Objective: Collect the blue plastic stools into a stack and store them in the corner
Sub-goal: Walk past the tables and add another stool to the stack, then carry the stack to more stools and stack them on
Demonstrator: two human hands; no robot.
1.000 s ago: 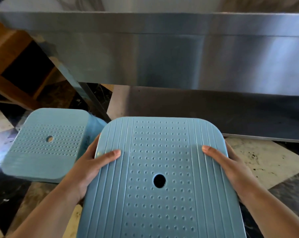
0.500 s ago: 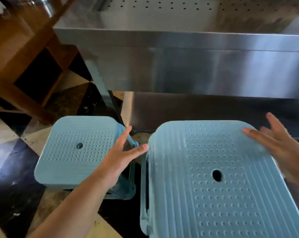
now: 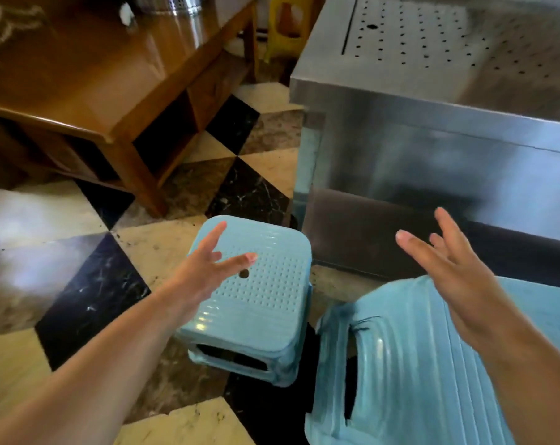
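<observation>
Checkered stone floor [image 3: 79,284] carries everything. Left hand [image 3: 204,268], fingers spread, hovers over the small stool [image 3: 265,303]; right hand [image 3: 458,274], likewise empty, above the nearer stool [image 3: 400,364]. Light, stiff plastic, probably; grip opposite seat edges.

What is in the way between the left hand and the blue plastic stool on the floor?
Nothing visible. The left hand hovers open right above the smaller blue plastic stool, with only air between them. The right hand is open too, above the nearer blue plastic stool, holding nothing.
</observation>
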